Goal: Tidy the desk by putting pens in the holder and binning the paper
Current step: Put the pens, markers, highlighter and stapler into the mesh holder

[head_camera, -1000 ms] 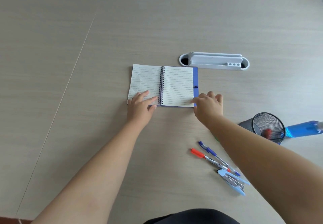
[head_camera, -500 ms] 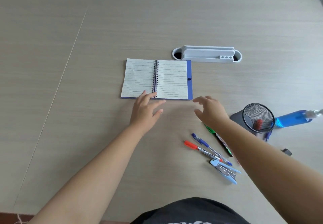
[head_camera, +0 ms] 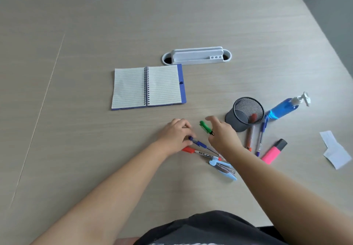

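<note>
My left hand (head_camera: 176,136) is curled, its fingertips pinching the capped end of a blue pen (head_camera: 199,143) that lies on the desk. A red marker (head_camera: 191,150) lies just under that hand. My right hand (head_camera: 222,135) hovers open, fingers spread, beside a green pen (head_camera: 204,126). The black mesh pen holder (head_camera: 234,118) stands right of my hands with a red item inside. An orange-tipped pen (head_camera: 250,137), another blue pen (head_camera: 260,139) and a pink highlighter (head_camera: 273,152) lie by its base. A folded white paper (head_camera: 335,150) lies far right.
An open spiral notebook (head_camera: 147,87) lies behind my hands, with a white desk tray (head_camera: 196,55) beyond it. A light-blue stapler (head_camera: 223,169) sits under my right forearm. A blue pump bottle (head_camera: 282,109) lies right of the holder. The desk's right edge runs diagonally.
Both hands left the notebook and drew back toward the pens. My left hand closed on the blue pen's end; my right hand moved over the green pen.
</note>
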